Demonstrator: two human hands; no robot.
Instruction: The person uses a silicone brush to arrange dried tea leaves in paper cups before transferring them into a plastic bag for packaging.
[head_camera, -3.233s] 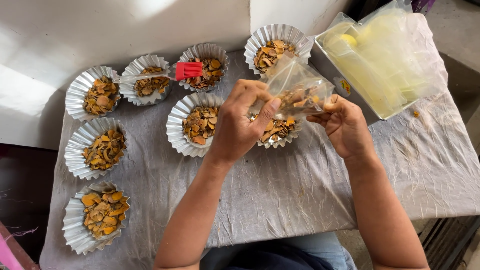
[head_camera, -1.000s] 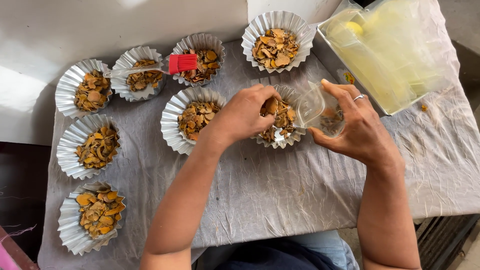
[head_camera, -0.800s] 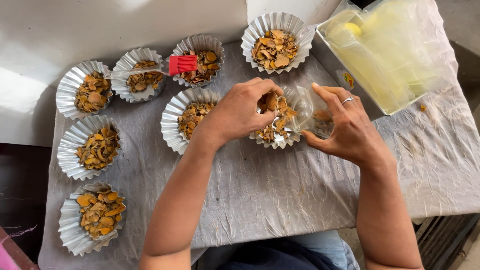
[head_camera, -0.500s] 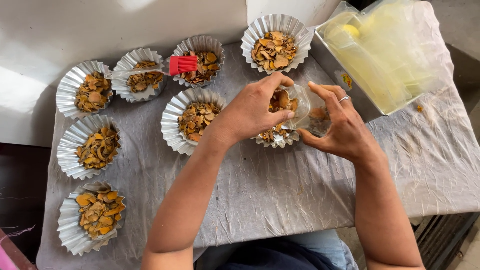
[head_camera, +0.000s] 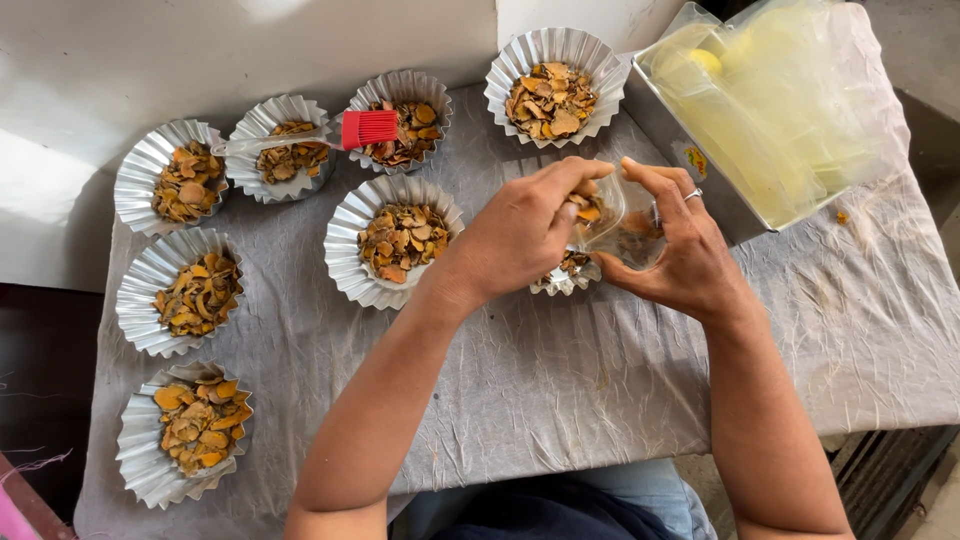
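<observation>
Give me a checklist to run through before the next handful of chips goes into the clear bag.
1. Clear bag held by right hand: ok.
2. Left hand at the bag mouth with chips pinched: ok.
3. Foil cup under the hands stands on the cloth: ok; how much is left in it: cannot tell, mostly hidden.
4. Neighbouring foil cup upright and clear of the left forearm: ok.
5. Red brush resting across the back cups, out of the way: ok.
6. Bag free of tears: cannot tell.
</observation>
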